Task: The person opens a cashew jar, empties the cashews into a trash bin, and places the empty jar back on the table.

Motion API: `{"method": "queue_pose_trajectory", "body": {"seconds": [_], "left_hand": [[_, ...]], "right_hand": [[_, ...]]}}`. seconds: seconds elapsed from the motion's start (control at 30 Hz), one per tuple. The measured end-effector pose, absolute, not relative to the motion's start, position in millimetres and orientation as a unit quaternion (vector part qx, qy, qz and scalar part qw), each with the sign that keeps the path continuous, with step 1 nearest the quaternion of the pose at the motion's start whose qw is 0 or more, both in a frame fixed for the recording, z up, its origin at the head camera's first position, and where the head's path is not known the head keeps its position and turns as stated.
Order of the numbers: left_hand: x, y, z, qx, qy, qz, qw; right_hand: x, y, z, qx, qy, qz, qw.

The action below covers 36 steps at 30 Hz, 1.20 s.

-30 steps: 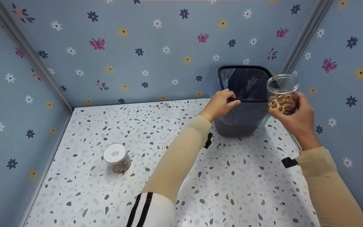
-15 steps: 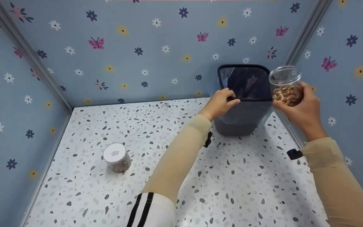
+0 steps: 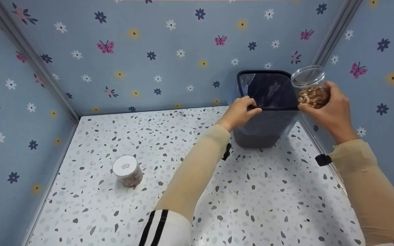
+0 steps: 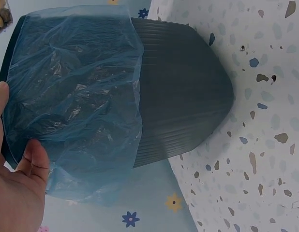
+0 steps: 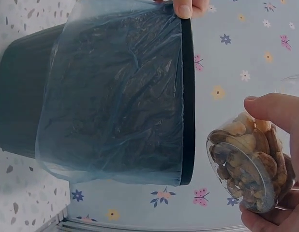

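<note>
- Head: the left hand (image 3: 238, 112) grips the near rim (image 3: 279, 109) of the bin (image 3: 255, 140). On the bin's right, the right hand (image 3: 332, 111) holds a clear jar (image 3: 308, 85) of nuts (image 3: 313, 97).
- Left wrist: the left hand pinches the blue bag (image 4: 86, 96) too.
- Right wrist: the right hand curls round the jar, apart from the bin.

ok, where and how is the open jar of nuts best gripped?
Likely by the round side wall of the jar, around its filled lower part, coming from the person's right, as the right hand does: the cylinder offers opposing sides, and this leaves the open mouth, tipped slightly toward the bin, unobstructed.
</note>
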<state>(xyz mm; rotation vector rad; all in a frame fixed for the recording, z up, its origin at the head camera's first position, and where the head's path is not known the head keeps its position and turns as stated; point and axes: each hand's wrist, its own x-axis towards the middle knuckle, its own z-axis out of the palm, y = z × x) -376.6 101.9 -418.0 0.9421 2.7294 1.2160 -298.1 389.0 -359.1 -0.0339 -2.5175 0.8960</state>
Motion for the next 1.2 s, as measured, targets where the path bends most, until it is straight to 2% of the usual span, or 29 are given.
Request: {"method": "queue_pose_trajectory", "body": {"seconds": [0.3,0.83,1.2], "left_hand": [[-377,103,-421,0.293,0.878,0.378,0.008],[-376,102,-419,0.301,0.875,0.379,0.008],[-377,102,-417,0.296,0.879,0.373,0.009]], "right_hand": [[-306,392,-349,0.015,-0.922,0.303,0.241],[-325,402,-337,0.014,-0.949,0.260,0.177],[-333,404,-334,0.040,-0.958,0.228,0.169]]}}
